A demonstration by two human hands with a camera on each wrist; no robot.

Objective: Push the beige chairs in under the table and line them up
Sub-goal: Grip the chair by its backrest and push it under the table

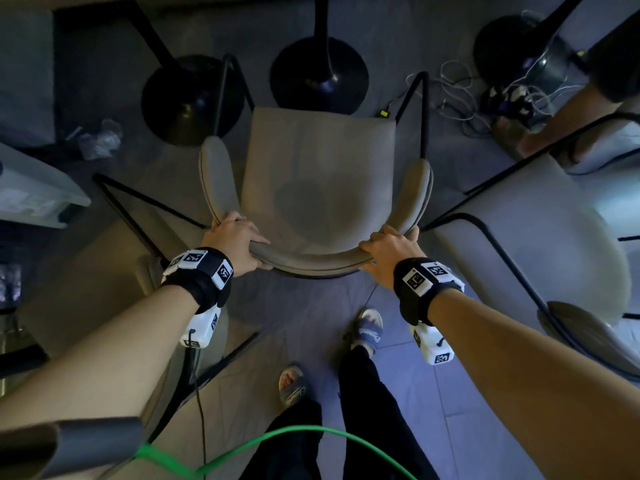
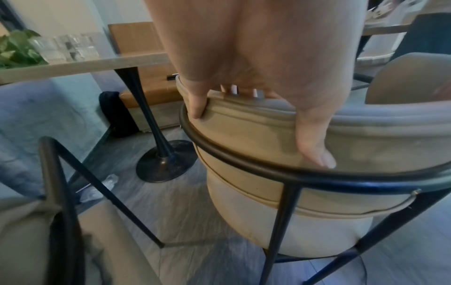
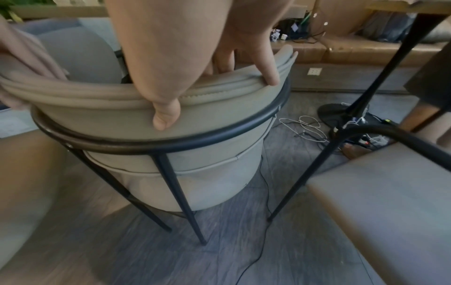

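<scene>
Head view: pedestal bases [image 1: 318,76] before gripped chair [image 1: 317,161].

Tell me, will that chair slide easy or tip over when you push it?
The beige chair probably slides rather than tips: its thin black legs splay outward. Each hand, left hand and right hand, grips the padded backrest, which looks stiff. It might snag the floor cable.

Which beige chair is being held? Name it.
The middle chair: the left hand and right hand grip its curved backrest; the chairs either side are untouched.
</scene>
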